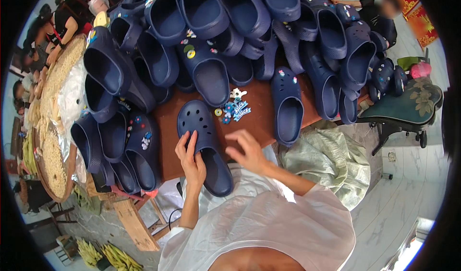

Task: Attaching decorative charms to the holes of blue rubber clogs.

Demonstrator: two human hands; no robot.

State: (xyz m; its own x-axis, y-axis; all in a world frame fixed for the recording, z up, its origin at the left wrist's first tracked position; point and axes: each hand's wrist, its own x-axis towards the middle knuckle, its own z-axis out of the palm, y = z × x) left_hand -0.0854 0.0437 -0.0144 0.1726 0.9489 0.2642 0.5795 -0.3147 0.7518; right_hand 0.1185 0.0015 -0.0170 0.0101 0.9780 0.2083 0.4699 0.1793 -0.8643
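centrally, a plain clog (196,121) is clasped by the left hand (192,161), while loose charms (235,111) are positioned just above the half-open, seemingly empty right hand (249,152).

I see the perforated dark-blue clog (196,119) over the flat brown table (166,148), small multicoloured charms (236,110) just right of it, heaped dark-blue clogs (211,74) behind.

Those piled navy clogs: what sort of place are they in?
Probably a home or small workroom: navy clogs crowd a brown table, loose shoe charms lie among them, and pale kernels are heaped nearby.
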